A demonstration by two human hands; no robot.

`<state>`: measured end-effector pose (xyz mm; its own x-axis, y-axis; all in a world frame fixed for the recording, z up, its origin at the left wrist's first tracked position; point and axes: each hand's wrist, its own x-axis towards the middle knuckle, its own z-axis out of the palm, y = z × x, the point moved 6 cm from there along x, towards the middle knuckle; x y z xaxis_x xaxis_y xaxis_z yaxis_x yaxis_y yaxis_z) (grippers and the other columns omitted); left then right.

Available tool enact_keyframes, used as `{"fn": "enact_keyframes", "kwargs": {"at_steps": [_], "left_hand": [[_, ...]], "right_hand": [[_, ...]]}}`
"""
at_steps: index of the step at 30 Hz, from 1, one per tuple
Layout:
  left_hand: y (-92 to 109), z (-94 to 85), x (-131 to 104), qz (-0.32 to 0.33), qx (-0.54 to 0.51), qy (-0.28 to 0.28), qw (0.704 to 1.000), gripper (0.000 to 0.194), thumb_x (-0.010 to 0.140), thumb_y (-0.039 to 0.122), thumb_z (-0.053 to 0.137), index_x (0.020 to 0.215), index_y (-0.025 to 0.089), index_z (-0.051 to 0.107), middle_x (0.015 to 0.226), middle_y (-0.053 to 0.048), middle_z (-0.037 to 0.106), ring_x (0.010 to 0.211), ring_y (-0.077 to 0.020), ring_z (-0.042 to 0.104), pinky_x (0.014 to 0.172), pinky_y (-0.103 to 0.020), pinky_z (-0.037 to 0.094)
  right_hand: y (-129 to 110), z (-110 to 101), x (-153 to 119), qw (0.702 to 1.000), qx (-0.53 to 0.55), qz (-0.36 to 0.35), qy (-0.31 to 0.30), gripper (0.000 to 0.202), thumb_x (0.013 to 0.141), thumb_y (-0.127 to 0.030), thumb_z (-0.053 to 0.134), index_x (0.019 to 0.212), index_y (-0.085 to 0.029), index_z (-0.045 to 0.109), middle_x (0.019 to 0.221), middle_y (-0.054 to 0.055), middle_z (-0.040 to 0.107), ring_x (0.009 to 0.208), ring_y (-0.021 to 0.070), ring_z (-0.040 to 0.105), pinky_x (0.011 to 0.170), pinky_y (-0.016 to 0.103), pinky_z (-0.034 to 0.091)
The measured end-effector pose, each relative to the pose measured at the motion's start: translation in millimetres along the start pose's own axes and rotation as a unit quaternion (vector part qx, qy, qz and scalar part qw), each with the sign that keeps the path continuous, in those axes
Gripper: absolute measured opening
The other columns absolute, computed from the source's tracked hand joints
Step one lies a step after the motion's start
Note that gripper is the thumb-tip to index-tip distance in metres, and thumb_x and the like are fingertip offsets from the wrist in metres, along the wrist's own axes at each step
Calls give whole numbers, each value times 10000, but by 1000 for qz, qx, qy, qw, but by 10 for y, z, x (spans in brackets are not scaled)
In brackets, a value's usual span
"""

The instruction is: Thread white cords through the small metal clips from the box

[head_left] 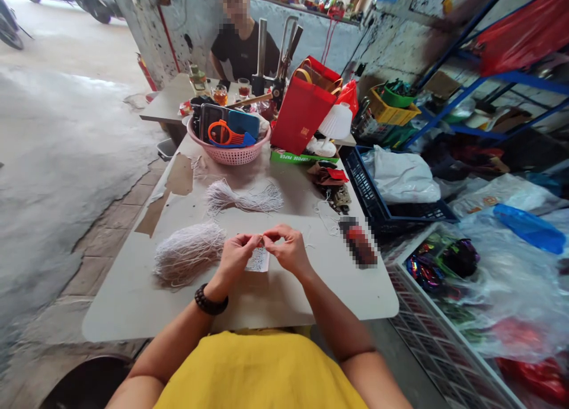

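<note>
My left hand [239, 253] and my right hand [287, 249] meet above the table, fingertips pinched close together. Whatever small thing sits between them is too tiny to name. Just below the fingers lies a small white tray [258, 264] with fine bits in it, partly covered by my hands. A thick bundle of white cords [189, 252] rests left of my left hand. Beyond both hands a looser, tied bunch of white cords [243, 197] lies across the table. A few loose strands [328, 218] trail to the right of it.
A pink basket [231, 154] of tools, a red bag [306, 109] and a white lamp [335, 121] stand at the far side. A blurred-out red and dark object [358, 242] lies on the right. Crates [391, 213] adjoin the table [338, 296]. A person [244, 47] sits opposite.
</note>
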<state>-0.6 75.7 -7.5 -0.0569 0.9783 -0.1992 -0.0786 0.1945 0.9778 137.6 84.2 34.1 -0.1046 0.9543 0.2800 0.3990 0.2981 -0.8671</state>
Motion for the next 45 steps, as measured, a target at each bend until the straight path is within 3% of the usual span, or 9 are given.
{"fn": "enact_keyframes", "kwargs": {"at_steps": [3, 6, 15, 21, 26, 30, 34, 38, 45], "left_hand": [[-75, 67, 17, -95, -124, -35, 987, 498, 493, 589, 810, 556, 134, 619, 519, 24, 547, 383, -22, 294, 383, -192, 211], [-88, 53, 31, -113, -149, -30, 982, 522, 415, 575, 847, 517, 130, 593, 507, 28, 533, 383, -11, 290, 379, -183, 186], [45, -47, -11, -2, -16, 41, 999, 263, 544, 400, 750, 571, 144, 698, 571, -30, 680, 510, -105, 527, 522, -221, 423], [108, -86, -50, 61, 82, 60, 993, 221, 623, 365, 685, 600, 147, 715, 529, -12, 658, 464, -94, 477, 472, -211, 374], [73, -96, -33, 63, 87, 52, 993, 260, 647, 395, 698, 643, 138, 737, 527, -18, 661, 467, -102, 497, 475, -210, 392], [65, -54, 8, 47, 39, -13, 998, 362, 680, 495, 701, 690, 136, 744, 647, -58, 729, 559, -140, 597, 551, -231, 470], [130, -76, 17, 56, 40, -45, 997, 432, 676, 581, 704, 674, 150, 732, 650, -64, 736, 595, -167, 627, 591, -261, 497], [175, -121, -14, 28, 22, -41, 999, 448, 640, 599, 733, 672, 152, 724, 621, -58, 722, 532, -146, 588, 496, -238, 443], [219, -74, -53, -16, -15, -51, 998, 420, 644, 555, 767, 709, 140, 751, 669, -70, 734, 517, -117, 556, 438, -218, 370]], "right_hand": [[122, 14, 16, 992, 109, 60, 6, 76, 733, -241, 686, 705, -204, 746, 687, 15, 658, 604, 120, 550, 579, 240, 457], [169, 47, 18, 987, 137, 82, -10, 87, 726, -272, 701, 724, -209, 761, 695, 18, 662, 607, 118, 542, 561, 236, 448], [-45, 27, 12, 999, -3, -10, -54, 114, 791, -235, 627, 821, -187, 726, 758, 31, 669, 668, 129, 607, 639, 243, 508], [-160, 33, 13, 988, -102, -94, -66, 132, 833, -205, 580, 826, -184, 710, 769, 41, 652, 695, 141, 611, 658, 247, 514], [-188, 53, -5, 979, -142, -143, -44, 151, 843, -167, 561, 795, -187, 703, 741, 46, 654, 726, 158, 615, 689, 256, 516], [-188, 3, -12, 978, -134, -163, 5, 152, 836, -158, 559, 798, -172, 706, 713, 50, 671, 682, 161, 615, 670, 267, 518], [-142, -74, 15, 991, -76, -108, 19, 139, 818, -184, 580, 762, -192, 707, 691, 28, 684, 621, 142, 606, 636, 257, 516], [-46, -94, 32, 1000, 15, -3, 10, 115, 775, -251, 624, 714, -204, 710, 665, 11, 692, 602, 138, 607, 633, 263, 514], [221, 23, -4, 965, 208, 161, -15, 216, 722, -401, 713, 753, -189, 729, 693, 20, 714, 603, 132, 624, 617, 267, 516]]}}
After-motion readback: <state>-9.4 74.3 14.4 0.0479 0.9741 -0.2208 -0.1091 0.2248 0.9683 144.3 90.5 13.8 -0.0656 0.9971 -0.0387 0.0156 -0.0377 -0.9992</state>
